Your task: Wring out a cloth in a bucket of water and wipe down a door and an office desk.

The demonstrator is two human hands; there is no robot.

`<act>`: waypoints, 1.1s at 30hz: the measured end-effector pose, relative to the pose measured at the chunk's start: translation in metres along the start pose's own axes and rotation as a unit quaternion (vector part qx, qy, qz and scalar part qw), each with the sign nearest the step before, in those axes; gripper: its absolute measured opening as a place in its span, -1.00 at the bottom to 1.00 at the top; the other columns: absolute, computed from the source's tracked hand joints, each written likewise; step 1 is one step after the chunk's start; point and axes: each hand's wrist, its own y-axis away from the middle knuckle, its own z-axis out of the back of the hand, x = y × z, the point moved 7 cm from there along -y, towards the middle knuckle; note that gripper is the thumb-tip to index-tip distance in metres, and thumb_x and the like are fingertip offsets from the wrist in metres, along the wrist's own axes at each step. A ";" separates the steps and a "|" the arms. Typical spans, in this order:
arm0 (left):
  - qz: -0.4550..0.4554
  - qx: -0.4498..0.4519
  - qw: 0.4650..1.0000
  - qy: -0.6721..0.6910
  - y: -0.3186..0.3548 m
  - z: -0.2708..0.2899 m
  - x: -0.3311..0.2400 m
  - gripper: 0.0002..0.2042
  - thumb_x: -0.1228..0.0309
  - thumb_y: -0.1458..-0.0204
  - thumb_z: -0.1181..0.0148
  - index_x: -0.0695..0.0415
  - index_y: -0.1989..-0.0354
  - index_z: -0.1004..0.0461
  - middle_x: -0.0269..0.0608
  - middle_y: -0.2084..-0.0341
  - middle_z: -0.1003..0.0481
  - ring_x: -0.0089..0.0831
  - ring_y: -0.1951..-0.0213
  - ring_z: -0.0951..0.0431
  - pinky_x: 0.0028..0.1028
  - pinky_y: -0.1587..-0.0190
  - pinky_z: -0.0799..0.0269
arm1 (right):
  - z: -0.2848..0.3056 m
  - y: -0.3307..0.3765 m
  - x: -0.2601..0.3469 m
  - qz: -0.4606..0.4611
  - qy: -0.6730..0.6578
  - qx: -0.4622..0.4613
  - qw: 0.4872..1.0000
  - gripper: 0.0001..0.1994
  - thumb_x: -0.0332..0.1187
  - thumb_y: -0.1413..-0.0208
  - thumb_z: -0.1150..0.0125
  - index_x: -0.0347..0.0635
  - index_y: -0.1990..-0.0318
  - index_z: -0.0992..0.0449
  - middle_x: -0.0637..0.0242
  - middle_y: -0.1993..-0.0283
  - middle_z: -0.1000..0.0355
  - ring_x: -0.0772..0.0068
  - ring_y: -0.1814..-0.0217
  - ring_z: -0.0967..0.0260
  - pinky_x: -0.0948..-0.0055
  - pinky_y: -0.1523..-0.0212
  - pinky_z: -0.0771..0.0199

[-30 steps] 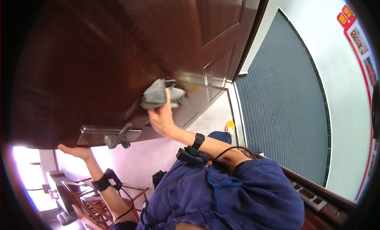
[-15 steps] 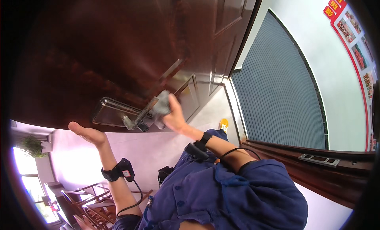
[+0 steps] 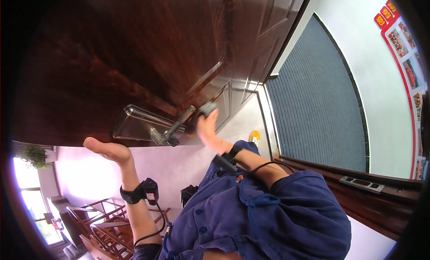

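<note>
My left hand [image 3: 115, 152] is at the free edge of a dark brown glossy door [image 3: 148, 49], gripping it. Its thumb stretches along that edge, and the fingers are hidden behind the door. A dark grey cloth [image 3: 207, 109] is bunched in my right hand [image 3: 209, 130], which is slightly smeared by motion. That hand holds the cloth against or close to the door face, below the metal door handle [image 3: 179, 124]; contact is hard to make out. A glassy-looking lock plate [image 3: 139, 125] surrounds the base of the handle.
A dark wooden frame [image 3: 309, 168] with a metal strike plate [image 3: 361, 184] borders the opening on the right. Beyond it lie a grey ribbed mat [image 3: 318, 98] and a wall with a red-edged photo board [image 3: 410, 74]. Wooden chairs [image 3: 105, 231] stand at lower left.
My right hand and the cloth have moved off the handle, right and slightly up in the picture. My left hand stays at the door edge. The whole view has shifted slightly.
</note>
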 end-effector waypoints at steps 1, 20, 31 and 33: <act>0.018 0.007 1.000 0.010 0.000 -0.001 0.002 -0.23 -0.14 -0.12 0.57 0.36 -0.24 0.26 0.05 -0.26 0.21 -0.26 -0.29 0.16 -0.38 -0.30 0.29 | -0.014 0.027 0.005 -0.027 -0.142 0.043 0.989 -0.55 -0.63 0.12 0.16 -0.29 -0.02 -0.05 0.05 0.07 -0.11 0.12 -0.06 -0.06 0.32 -0.20 0.04; -0.100 0.119 0.986 0.061 0.002 -0.018 0.035 -0.43 -0.02 -0.16 0.36 0.31 0.27 -0.39 -0.15 0.27 -0.40 -0.44 0.26 -0.34 -0.47 0.12 -0.27 | 0.069 -0.099 -0.044 0.101 0.041 -0.273 0.956 -0.66 -0.47 0.12 0.00 -0.18 0.14 -0.11 0.28 0.43 -0.23 0.46 0.58 -0.13 0.42 0.63 -0.17; -0.165 0.087 0.982 0.015 0.003 -0.002 0.038 -0.48 0.03 -0.20 0.38 0.33 0.35 -0.30 -0.16 0.33 -0.33 -0.45 0.32 -0.26 -0.47 0.23 -0.28 | -0.039 0.033 -0.035 -0.348 -0.313 0.196 0.862 -0.63 -0.63 0.16 0.12 -0.11 0.13 -0.35 0.40 0.12 -0.28 0.45 0.14 -0.17 0.36 0.13 -0.16; -0.131 0.082 0.988 0.020 0.006 -0.005 0.036 -0.51 0.04 -0.20 0.40 0.28 0.42 -0.25 -0.20 0.38 -0.28 -0.47 0.36 -0.21 -0.47 0.29 -0.26 | -0.028 0.036 -0.005 -0.355 -0.334 0.230 0.843 -0.65 -0.63 0.14 0.06 -0.10 0.13 -0.35 0.40 0.13 -0.29 0.49 0.13 -0.17 0.44 0.14 -0.17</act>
